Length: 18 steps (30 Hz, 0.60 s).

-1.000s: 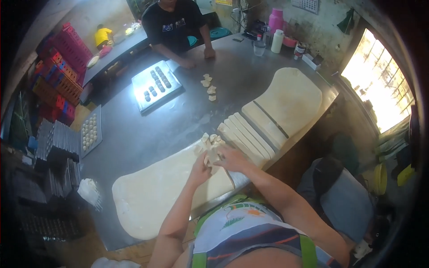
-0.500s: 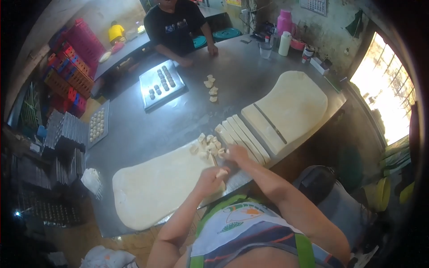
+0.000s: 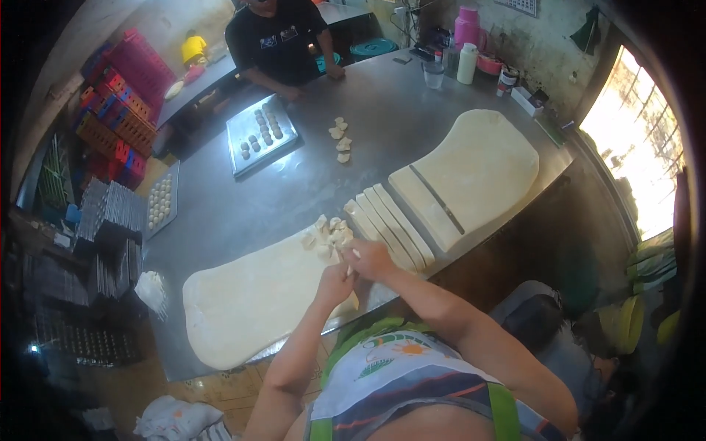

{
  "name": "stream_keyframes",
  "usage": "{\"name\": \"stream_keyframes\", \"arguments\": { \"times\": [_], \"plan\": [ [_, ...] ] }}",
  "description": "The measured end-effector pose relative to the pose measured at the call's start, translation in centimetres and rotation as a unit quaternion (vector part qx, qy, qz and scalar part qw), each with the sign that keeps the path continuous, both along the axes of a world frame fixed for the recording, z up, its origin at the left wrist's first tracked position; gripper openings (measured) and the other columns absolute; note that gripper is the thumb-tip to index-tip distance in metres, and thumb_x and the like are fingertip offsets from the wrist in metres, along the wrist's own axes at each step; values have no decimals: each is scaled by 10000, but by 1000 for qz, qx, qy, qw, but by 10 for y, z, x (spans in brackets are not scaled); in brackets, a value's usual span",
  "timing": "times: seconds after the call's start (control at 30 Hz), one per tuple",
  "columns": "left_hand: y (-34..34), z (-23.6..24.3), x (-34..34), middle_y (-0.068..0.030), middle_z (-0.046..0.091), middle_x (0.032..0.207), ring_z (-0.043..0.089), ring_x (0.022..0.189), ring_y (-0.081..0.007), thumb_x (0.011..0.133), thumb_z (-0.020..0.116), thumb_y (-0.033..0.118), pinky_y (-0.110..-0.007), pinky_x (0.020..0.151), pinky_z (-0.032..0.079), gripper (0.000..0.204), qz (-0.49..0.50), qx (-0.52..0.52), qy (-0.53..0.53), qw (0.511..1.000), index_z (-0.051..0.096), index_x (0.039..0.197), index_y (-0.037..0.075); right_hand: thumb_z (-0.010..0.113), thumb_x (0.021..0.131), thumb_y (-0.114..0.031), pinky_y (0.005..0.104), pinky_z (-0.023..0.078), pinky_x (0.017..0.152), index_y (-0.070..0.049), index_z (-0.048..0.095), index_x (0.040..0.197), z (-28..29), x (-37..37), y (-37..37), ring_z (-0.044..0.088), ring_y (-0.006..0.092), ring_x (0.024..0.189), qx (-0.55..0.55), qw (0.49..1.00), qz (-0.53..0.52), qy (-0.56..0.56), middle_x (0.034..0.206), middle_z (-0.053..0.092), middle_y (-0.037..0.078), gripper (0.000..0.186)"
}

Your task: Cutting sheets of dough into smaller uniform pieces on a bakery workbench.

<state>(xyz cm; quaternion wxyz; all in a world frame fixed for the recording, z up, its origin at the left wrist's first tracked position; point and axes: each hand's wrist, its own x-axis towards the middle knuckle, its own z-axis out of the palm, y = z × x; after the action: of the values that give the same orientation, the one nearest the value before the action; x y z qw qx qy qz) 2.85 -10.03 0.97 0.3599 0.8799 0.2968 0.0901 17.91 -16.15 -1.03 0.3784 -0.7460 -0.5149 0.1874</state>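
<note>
My left hand [image 3: 334, 285] is closed round a strip of dough near the table's front edge. Just right of it, my right hand [image 3: 371, 261] pinches the same dough, and the two hands meet. Only a little of the held dough [image 3: 350, 270] shows between the fingers. Torn dough pieces [image 3: 323, 237] lie heaped beyond my hands, on the edge of a long flat dough sheet [image 3: 250, 301]. To the right several cut dough strips [image 3: 393, 228] lie side by side. Past them stretches a wide dough slab [image 3: 482, 169], crossed by a narrow dark bar or gap.
Across the metal table [image 3: 213, 220] stands a person [image 3: 276, 44] in a dark shirt, by a tray [image 3: 284, 144] of dough lumps. More torn pieces [image 3: 340, 140] lie mid-table. A second tray [image 3: 170, 202] sits at the left edge. Bottles [image 3: 467, 65] and cups line the far right.
My right hand has come left and closer to me, up against my left hand. The left hand has shifted slightly left; its dough now sits between both hands. The whole view has shifted a little.
</note>
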Motion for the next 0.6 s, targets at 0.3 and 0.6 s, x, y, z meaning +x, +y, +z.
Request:
{"name": "stream_keyframes", "arguments": {
  "times": [0.3,0.6],
  "plan": [
    [37,-15,-24,-157,648,1194,649,1063,-254,849,638,24,-370,910,526,482,0,-85,-220,972,570,1325,57,751,793,-339,428,500,809,-95,661,1082,16,-8,4,636,334,943,69,994,84,30,1038,650,164,389],
    [65,-47,-11,-207,703,861,686,752,-372,830,623,71,-419,697,545,308,-54,-128,-184,973,654,1133,31,716,822,-281,435,516,726,-95,701,887,21,-35,32,651,351,817,156,987,-24,9,885,676,118,198]
  ]
}}
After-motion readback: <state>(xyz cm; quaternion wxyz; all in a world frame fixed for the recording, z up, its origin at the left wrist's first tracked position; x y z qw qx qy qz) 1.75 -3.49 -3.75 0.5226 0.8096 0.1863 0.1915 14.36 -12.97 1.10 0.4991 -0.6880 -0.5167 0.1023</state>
